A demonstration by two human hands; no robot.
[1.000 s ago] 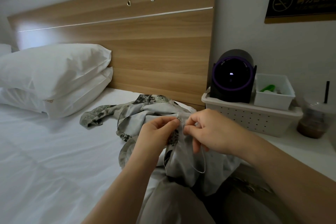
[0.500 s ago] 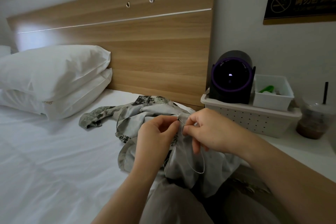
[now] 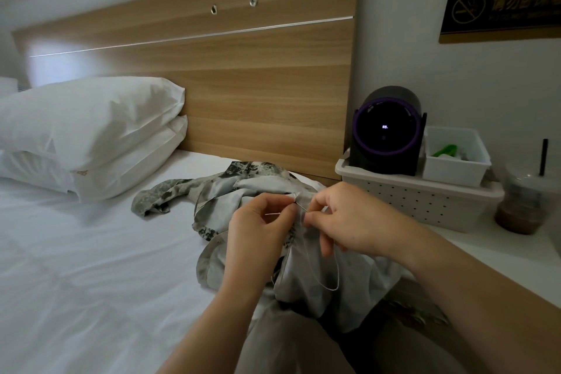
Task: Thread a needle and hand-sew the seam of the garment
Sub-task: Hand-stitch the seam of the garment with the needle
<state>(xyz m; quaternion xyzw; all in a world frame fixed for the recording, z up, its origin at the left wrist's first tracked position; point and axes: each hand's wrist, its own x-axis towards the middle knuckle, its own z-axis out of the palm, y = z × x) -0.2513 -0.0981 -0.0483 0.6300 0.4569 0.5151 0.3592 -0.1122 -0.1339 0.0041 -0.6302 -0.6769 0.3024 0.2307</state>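
Two pinches: left hand [image 3: 261, 223] grips garment [image 3: 258, 184], right hand [image 3: 352, 218] grips half-hidden needle [image 3: 302, 207].

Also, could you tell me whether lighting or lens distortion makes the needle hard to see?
Head view: dim, soft light; bright glare on the headboard; wide-angle bowing at edges; needle only a thin sliver between the fingers; thread faint against the garment.

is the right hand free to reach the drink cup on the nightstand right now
Probably not yet: the right hand pinches the needle at the garment. Nothing seems to stand between it and the drink cup, so likely yes once it lets go.
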